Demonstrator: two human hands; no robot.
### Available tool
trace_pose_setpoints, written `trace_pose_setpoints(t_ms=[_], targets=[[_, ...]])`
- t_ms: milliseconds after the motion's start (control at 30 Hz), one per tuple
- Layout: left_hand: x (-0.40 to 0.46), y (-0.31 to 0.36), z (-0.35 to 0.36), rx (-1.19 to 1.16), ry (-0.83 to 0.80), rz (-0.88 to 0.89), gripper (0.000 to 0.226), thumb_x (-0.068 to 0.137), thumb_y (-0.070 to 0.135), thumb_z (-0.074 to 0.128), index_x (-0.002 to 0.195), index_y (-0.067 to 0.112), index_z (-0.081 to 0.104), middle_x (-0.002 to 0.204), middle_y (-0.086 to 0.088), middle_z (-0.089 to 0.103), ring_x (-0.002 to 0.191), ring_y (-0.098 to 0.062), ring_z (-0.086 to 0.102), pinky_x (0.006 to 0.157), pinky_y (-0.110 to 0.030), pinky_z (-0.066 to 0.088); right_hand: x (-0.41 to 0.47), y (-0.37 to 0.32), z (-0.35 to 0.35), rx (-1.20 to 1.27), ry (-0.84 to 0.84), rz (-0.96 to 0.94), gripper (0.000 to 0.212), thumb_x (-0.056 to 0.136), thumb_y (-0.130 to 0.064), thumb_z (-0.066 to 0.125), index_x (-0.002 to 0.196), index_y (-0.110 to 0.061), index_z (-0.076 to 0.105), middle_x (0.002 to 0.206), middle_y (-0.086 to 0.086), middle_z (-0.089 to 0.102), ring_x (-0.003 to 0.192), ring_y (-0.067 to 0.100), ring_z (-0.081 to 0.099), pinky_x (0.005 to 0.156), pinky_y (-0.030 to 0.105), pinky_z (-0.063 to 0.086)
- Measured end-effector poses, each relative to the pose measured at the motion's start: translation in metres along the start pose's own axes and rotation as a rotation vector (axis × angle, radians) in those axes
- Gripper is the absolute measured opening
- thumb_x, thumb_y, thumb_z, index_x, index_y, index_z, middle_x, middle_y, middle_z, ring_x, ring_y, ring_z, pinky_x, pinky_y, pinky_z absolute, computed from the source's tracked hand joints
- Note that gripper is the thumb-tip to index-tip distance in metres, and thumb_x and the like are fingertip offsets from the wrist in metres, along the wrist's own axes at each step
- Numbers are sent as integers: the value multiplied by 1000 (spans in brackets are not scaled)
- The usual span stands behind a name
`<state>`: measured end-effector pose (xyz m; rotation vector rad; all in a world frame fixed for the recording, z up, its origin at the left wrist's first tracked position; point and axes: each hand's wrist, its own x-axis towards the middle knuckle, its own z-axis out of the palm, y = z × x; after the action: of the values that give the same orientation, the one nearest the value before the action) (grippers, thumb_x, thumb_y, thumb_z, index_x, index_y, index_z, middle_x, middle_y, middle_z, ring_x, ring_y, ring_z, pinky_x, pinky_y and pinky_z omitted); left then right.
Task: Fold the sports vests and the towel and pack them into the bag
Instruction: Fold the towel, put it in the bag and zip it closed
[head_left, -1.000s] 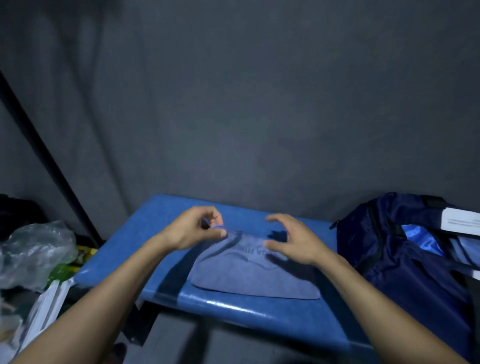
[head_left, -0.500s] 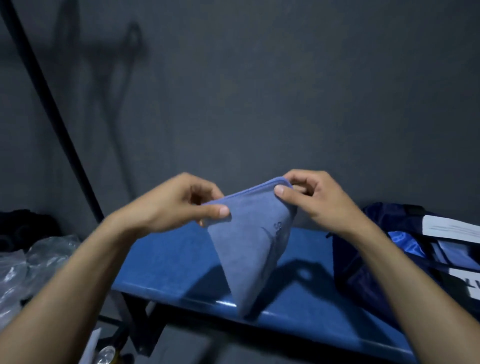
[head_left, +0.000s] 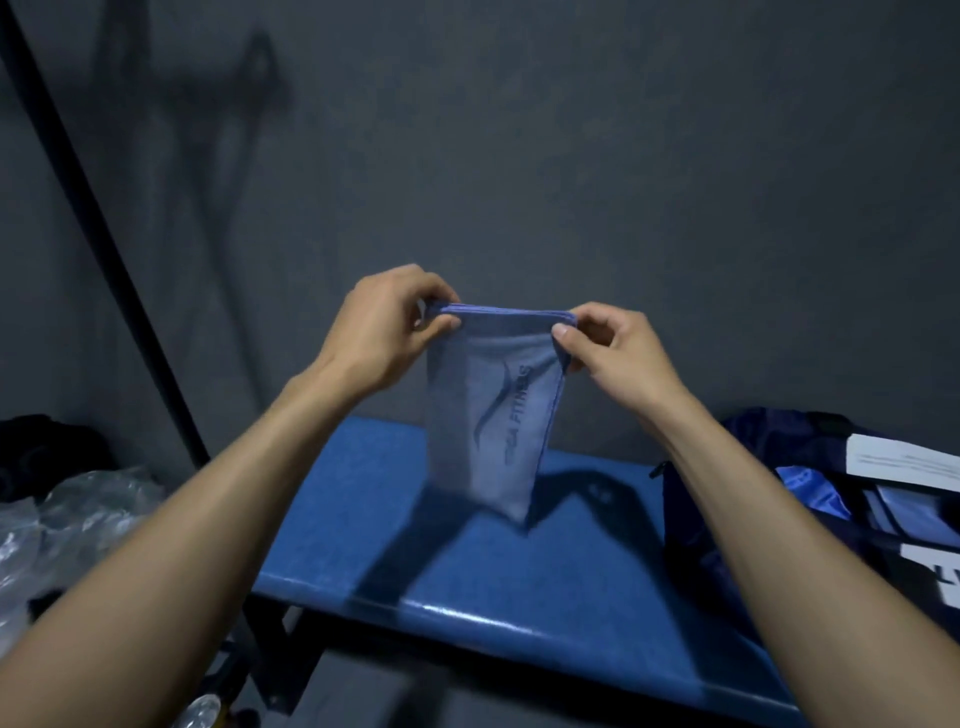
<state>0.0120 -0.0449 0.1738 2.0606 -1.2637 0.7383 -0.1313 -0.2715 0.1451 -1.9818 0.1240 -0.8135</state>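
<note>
Compared with half a second ago, the folded towel (head_left: 488, 415) no longer hangs skewed from spread corners; its top edge is now level and drawn taut between both hands. The left hand (head_left: 384, 332) pinches the top left corner with clenched fingers (head_left: 448, 323); the right hand (head_left: 613, 353) pinches the top right corner. The towel hangs in the air above the blue desk (head_left: 467, 582), long axis vertical, printed logo facing the camera, text running up the right side. Its lower corner appears to hang just above the desk's middle, though contact cannot be confirmed. The dark blue bag (head_left: 737, 519) occupies the desk's right end. The desk's left half and front edge lie uncovered.
</note>
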Motion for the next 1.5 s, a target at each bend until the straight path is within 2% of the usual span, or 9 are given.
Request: trace_pose_setpoints(t_ms=[200, 400, 600, 700, 800, 933, 1100, 1300, 1500], targets=[[-77, -19, 40, -128, -177, 116, 9, 87, 29, 75, 92, 23, 71, 84, 7, 62, 74, -11, 55, 70, -26, 42, -58, 60, 13, -459, -74, -149, 5, 88, -24, 71, 89, -19, 72, 78, -6, 71, 73, 15, 63, 73, 34, 52], [-210, -34, 122, -364, -563, -33, 13, 88, 41, 74, 93, 30, 67, 109, 20, 67, 105, -5, 60, 95, -34, 46, -168, 145, 39, -681, -410, -117, 21, 91, -43, 55, 92, -27, 68, 93, -17, 68, 92, 11, 53, 79, 36, 48], [-238, -25, 132, -573, -494, -340, 12, 93, 37, 71, 96, 27, 67, 94, 16, 70, 93, -2, 63, 87, -26, 49, -195, 147, 42, -365, -346, 128, 16, 91, -41, 66, 85, -27, 67, 83, -18, 64, 90, 0, 57, 81, 16, 43], [-223, -24, 145, -568, -448, -503, 27, 88, 53, 62, 93, 27, 65, 79, 11, 68, 74, -6, 62, 77, -31, 50, -174, 144, 50, -303, -288, 390, 25, 92, -24, 71, 71, -20, 57, 56, -12, 53, 58, 0, 47, 63, 23, 41], [-212, -25, 161, -388, -435, -553, 15, 93, 45, 64, 94, 30, 64, 64, 13, 62, 64, -10, 57, 70, -33, 50, -158, 146, 62, -447, -246, 531, 12, 88, -25, 66, 79, -24, 58, 58, -14, 58, 64, 8, 55, 68, 32, 46], [-208, -19, 171, -207, -366, -484, 15, 91, 37, 69, 98, 34, 55, 73, 13, 55, 73, -11, 54, 68, -38, 51, -162, 145, 74, -830, -211, 287, 25, 85, -24, 62, 108, -28, 54, 102, -8, 56, 96, 22, 53, 79, 37, 41], [-215, -30, 170, -218, -331, -209, 25, 93, 57, 56, 95, 35, 69, 95, 18, 57, 89, -7, 48, 76, -35, 51, -174, 158, 75, -883, -261, -197, 16, 78, -15, 63, 90, -25, 67, 93, -12, 59, 92, 19, 55, 77, 34, 40], [-231, -47, 165, -286, -528, -98, 48, 91, 58, 62, 131, 34, 56, 126, 19, 44, 117, -6, 45, 103, -21, 37, -189, 162, 61, -768, -387, -69, 38, 86, -41, 49, 121, -30, 59, 121, -21, 56, 121, 8, 44, 99, 34, 33], [-232, -24, 160, -492, -443, -342, 42, 94, 66, 45, 89, 28, 62, 86, 18, 61, 86, -2, 55, 79, -25, 44, -191, 159, 55, -486, -185, 194, 33, 85, -45, 50, 110, -31, 67, 82, -18, 55, 86, -1, 52, 86, 18, 34]])
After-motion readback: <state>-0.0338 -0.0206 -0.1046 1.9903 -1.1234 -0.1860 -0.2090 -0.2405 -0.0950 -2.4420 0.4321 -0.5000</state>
